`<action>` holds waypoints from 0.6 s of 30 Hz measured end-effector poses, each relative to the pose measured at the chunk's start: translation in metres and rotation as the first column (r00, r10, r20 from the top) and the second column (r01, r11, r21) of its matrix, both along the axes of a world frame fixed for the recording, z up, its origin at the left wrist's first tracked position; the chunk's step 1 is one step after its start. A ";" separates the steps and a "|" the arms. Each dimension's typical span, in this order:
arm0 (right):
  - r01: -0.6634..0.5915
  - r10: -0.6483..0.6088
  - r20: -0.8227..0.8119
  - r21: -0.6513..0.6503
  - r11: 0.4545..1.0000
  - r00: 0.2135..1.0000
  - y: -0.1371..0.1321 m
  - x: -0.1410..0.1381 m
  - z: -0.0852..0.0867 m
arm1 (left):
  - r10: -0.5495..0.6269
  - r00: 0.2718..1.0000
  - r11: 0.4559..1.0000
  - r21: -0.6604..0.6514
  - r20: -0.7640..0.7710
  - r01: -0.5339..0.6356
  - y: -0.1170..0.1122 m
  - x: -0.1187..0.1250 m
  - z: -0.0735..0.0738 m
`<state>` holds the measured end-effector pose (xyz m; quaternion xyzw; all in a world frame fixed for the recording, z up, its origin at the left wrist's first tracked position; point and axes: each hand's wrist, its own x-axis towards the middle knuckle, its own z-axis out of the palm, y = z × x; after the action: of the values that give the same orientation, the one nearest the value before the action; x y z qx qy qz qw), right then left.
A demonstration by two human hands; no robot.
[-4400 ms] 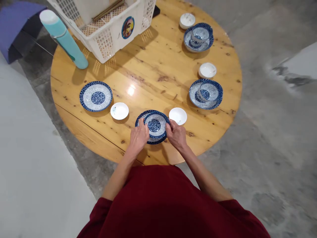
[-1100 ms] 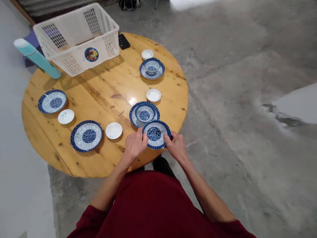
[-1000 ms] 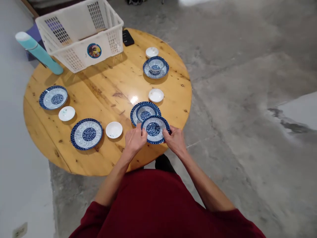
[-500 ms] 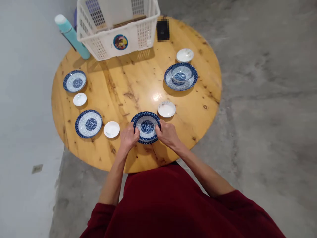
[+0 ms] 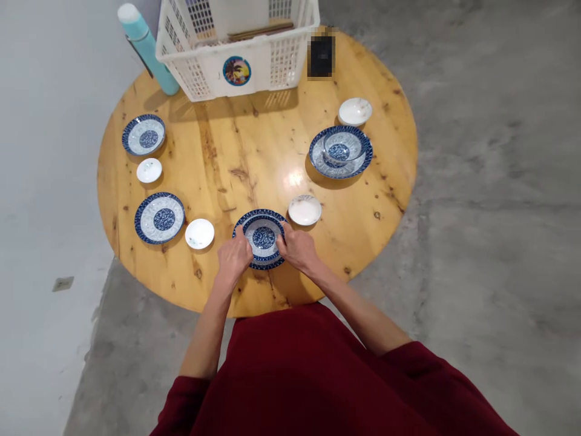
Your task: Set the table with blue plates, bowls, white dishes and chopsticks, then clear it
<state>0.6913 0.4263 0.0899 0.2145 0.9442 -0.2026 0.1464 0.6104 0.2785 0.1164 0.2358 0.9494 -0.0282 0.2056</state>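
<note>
In front of me a blue-and-white patterned bowl [image 5: 264, 237] is over a larger plate with a dark blue rim [image 5: 259, 212]. My left hand [image 5: 235, 255] grips the bowl's left side, its thumb at the rim. On the opposite side my right hand [image 5: 298, 245] is closed the same way. Whether the bowl rests on the plate or hangs just above it, I cannot tell. A small white dish [image 5: 304, 210] stands just beyond my right hand. Left of my left hand is another white dish [image 5: 200, 234].
The round wooden table [image 5: 254, 142] also bears blue-rimmed plates at left [image 5: 160, 218] and far left [image 5: 144, 134], a small white dish [image 5: 149, 170], a plate with a bowl on it [image 5: 340, 172] and a white bowl [image 5: 355, 111]. Behind stand a white basket [image 5: 200, 85], turquoise bottle [image 5: 157, 57] and blurred black object [image 5: 321, 56].
The view has turned slightly, so the table's things appear shifted. Both hands keep their hold on the bowl over the plate; otherwise the dishes stay in place.
</note>
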 end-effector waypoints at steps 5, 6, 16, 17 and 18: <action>-0.023 0.023 0.029 -0.014 1.000 0.999 0.000 -0.009 0.005 | -0.012 1.000 1.000 -0.021 -0.022 0.011 0.001 -0.007 0.004; -0.025 0.025 0.029 -0.016 1.000 0.999 0.000 -0.011 0.005 | -0.017 0.999 1.000 -0.021 -0.030 0.017 0.001 -0.009 0.003; 0.093 -0.114 -0.120 -0.167 0.982 0.986 -0.001 -0.005 -0.009 | 0.035 0.999 0.927 0.372 0.028 -0.043 -0.020 -0.025 -0.029; 0.115 -0.148 -0.141 -0.220 0.969 0.979 -0.002 -0.006 -0.013 | 0.056 0.993 0.894 0.437 0.101 -0.095 -0.022 -0.026 -0.035; 0.133 -0.181 -0.158 -0.275 0.952 0.971 -0.004 -0.006 -0.017 | 0.074 0.980 0.857 0.492 0.184 -0.157 -0.023 -0.028 -0.041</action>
<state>0.6850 0.4222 0.0727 0.2487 0.8983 -0.3555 0.0703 0.5829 0.2555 0.0752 0.2254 0.9168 0.2518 0.2130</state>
